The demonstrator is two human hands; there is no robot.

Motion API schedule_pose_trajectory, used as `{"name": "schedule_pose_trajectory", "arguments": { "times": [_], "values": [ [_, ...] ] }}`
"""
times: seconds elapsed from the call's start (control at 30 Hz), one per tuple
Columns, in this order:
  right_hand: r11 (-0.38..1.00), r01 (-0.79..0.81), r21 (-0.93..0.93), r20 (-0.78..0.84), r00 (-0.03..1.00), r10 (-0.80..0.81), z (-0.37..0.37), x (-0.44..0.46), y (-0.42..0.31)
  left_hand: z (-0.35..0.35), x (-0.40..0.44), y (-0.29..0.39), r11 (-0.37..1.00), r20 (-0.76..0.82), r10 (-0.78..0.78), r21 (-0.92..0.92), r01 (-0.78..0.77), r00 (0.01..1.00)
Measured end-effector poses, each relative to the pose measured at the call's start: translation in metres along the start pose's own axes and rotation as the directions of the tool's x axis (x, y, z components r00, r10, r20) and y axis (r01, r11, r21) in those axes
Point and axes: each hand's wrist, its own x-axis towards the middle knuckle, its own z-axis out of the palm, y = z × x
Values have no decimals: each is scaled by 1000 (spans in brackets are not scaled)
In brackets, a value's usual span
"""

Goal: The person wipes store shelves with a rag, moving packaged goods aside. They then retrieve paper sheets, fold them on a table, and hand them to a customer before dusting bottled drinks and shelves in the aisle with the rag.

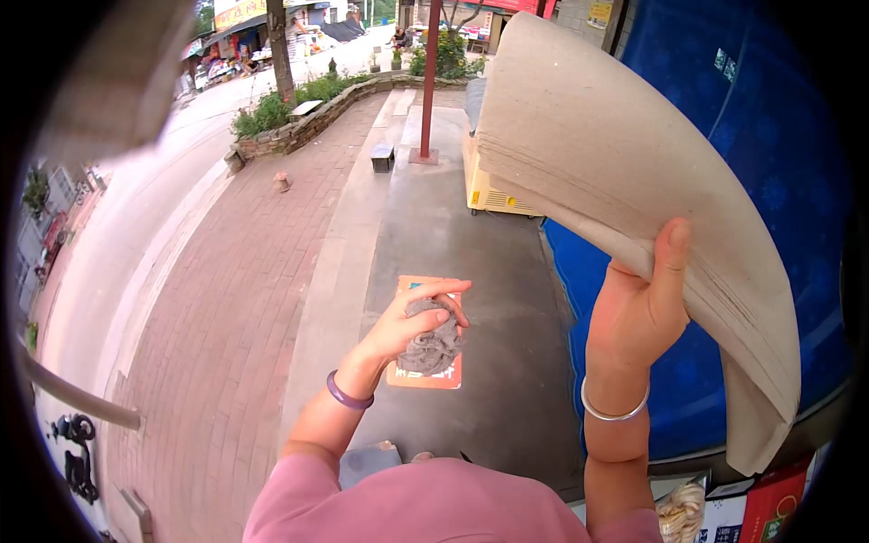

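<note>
From where I stand: R hand (638, 303) has the sheets (615, 136), thick, beige & layered, held up on the R side in front of the blue panel (760, 118). Thumb lies up along the near face; the other fingers hook round behind the lower edge, mostly hidden, so can't tell if they're spread or together. Far part arches up & away; near end flops over, hanging beside the forearm.

L hand (407, 330) is mid-view, over the grey floor (507, 271), w/ the wad (433, 348) pinched under the thumb. Index sticks out nearly straight, the rest curled & partly out of sight. Wad's grey & crumpled; cloth or clay, can't tell. Orange sign (456, 371) shows on the floor behind it.

To do this well, IMO: R grip nr the middle of the sheets' length, thumb flat, so pressure's spread & no crease starts there. Layers look apt to slide, esp. at the drooping end, so firm pressure thru the whole thickness matters; a tilt w/ a loose thumb could fan them out. L hand should hold the wad compact, index tucked in, & well apart from the sheets, b/c it may leave marks.
</note>
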Motion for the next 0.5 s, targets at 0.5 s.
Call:
{"name": "schedule_pose_trajectory", "arguments": {
  "times": [0.5],
  "values": [
    [-43,-828,558,477,278,834,-220,83,225,-28,205,-96,986,-371,-133,45,161,919]
  ]
}}
